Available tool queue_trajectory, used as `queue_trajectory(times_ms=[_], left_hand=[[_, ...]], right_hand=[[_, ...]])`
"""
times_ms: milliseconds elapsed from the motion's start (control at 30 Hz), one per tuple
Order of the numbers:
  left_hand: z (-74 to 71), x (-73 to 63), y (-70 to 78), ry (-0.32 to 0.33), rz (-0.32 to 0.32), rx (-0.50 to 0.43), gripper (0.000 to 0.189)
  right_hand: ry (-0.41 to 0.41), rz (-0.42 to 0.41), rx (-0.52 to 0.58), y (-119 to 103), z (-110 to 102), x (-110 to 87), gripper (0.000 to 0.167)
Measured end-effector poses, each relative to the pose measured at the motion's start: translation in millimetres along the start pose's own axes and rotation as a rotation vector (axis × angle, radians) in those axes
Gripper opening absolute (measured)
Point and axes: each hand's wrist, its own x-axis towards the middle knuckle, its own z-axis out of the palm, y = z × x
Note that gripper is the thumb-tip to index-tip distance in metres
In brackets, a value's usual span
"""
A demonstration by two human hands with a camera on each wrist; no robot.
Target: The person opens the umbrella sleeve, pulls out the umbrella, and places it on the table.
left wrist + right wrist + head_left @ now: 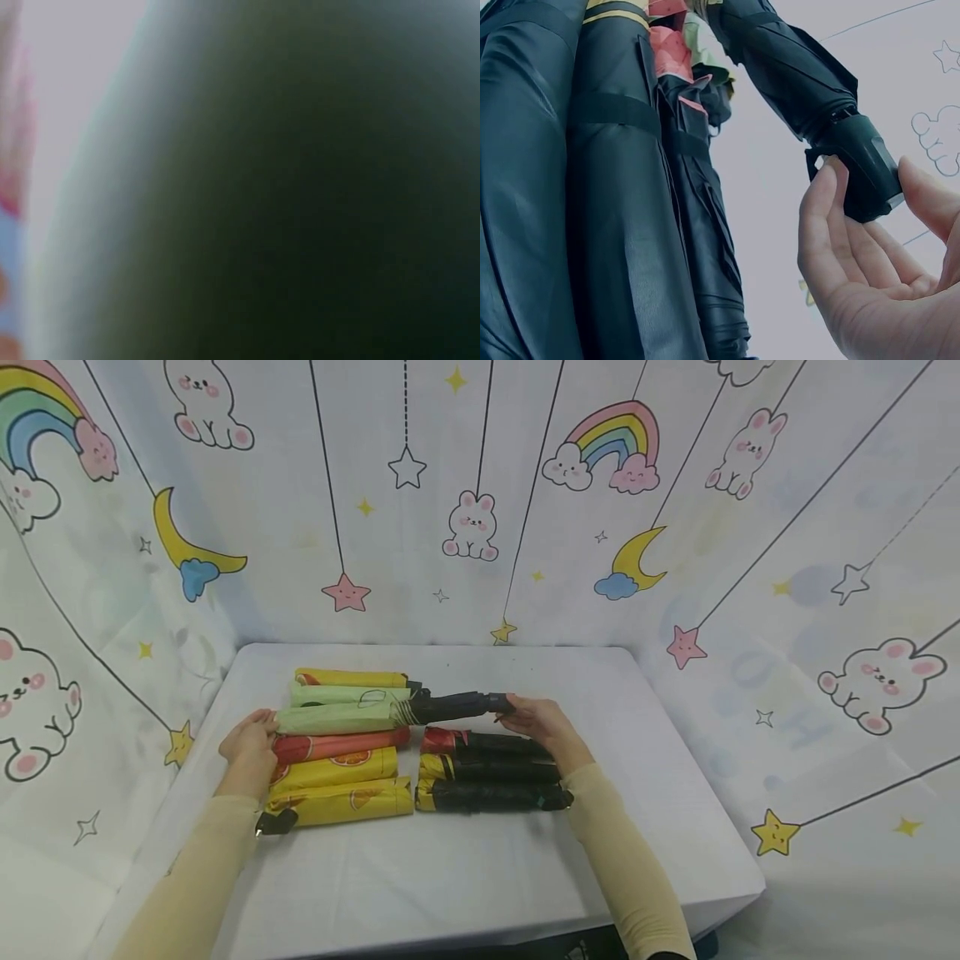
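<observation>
Left hand: the closed left end of the front green cover [337, 717] is being pinched between thumb and fingers of the left hand [251, 747]; the left wrist view is being filled by a dark blur.
Right hand: the handle of a folded black umbrella [459, 706] is being gripped by the right hand [542, 725], thumb on one side, curled fingers on the other.
Umbrella in hand: it is being held between the two hands, its left end meeting the gathered mouth of the green cover; how far it is reaching inside cannot be told.
Behind: a second green cover [318, 695] and a yellow cover [352, 677] are being partly overlapped.
Nearer: a red cover [330, 747] and two orange-printed yellow covers [360, 800] are being kept in a row.
Right row: three black umbrellas [502, 771] are being supported side by side by the white table [660, 860].
</observation>
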Motion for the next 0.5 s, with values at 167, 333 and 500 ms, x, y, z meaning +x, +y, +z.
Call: queue_trajectory(times_ms=[167, 333, 500], left_hand=[[-1.9, -0.4, -0.4, 0.011, 0.006, 0.008, 0.050], [-1.4, -3.3, 0.6, -0.001, 0.001, 0.008, 0.051], [-1.1, -5.0, 1.3, -0.011, 0.001, 0.010, 0.054]], right_hand=[[0.013, 0.008, -0.012, 1.3, -3.5, -1.2, 0.034], [0.016, 0.012, -0.007, 0.8, -6.9, -4.5, 0.036], [0.009, 0.012, -0.015, 1.2, -11.5, -6.5, 0.034]])
